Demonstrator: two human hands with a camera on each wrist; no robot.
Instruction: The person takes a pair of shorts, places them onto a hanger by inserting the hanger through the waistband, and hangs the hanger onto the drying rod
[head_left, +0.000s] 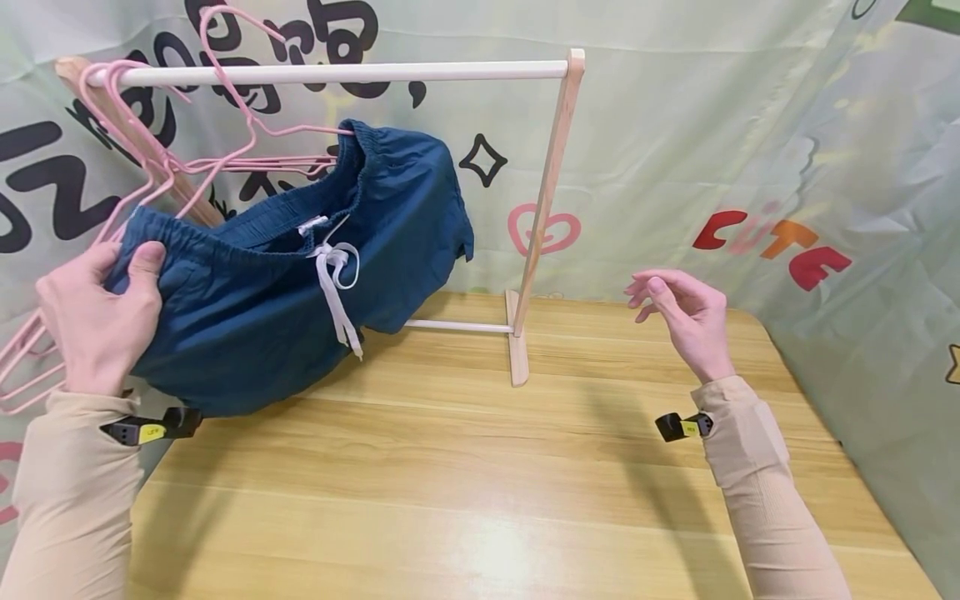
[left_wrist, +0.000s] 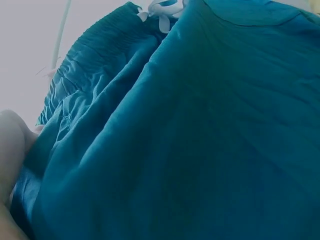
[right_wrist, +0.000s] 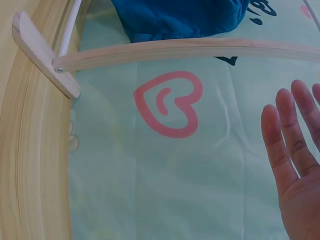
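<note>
Dark blue shorts (head_left: 255,325) with a gathered waistband and a white drawstring (head_left: 333,283) tied in a bow hang tilted from a pink hanger (head_left: 247,125). That hanger's hook rises over the rail, and its right arm reaches into the far side of the waist. At the near left end of the waistband my left hand (head_left: 105,321) pinches the cloth, thumb in front. In the left wrist view the shorts (left_wrist: 165,135) fill most of the picture. My right hand (head_left: 686,312) is in the air right of the rack, fingers relaxed and holding nothing.
A small clothes rack with a white rail (head_left: 420,72) and wooden posts (head_left: 551,192) stands on the wooden table (head_left: 450,467). More pink hangers (head_left: 127,125) crowd its left end. A printed cloth backdrop (head_left: 660,150) surrounds the table behind and at the right.
</note>
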